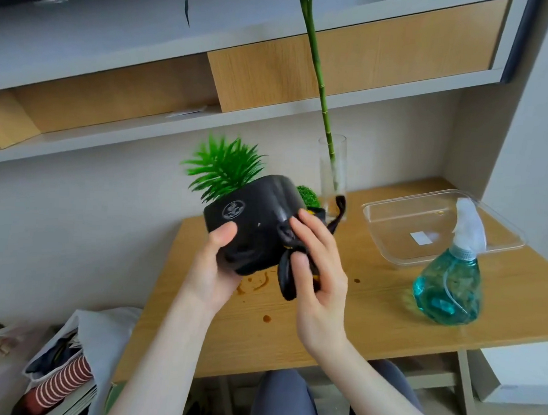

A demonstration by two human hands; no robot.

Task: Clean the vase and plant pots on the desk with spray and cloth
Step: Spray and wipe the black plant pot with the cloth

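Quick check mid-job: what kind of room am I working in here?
Probably a home study or bedroom desk nook: a wooden desk under built-in wall shelves, with a glass vase holding a bamboo stalk and a bag of clutter on the floor beside it.

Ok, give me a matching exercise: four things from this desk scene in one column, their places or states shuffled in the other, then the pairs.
1. black plant pot
2. dark cloth
3. spray bottle
4. glass vase

A. stands on the desk's right side
B. holds a tall green stalk
C. tilted, gripped by the left hand
D. pressed to the pot by the right hand

Pairs: 1-C, 2-D, 3-A, 4-B
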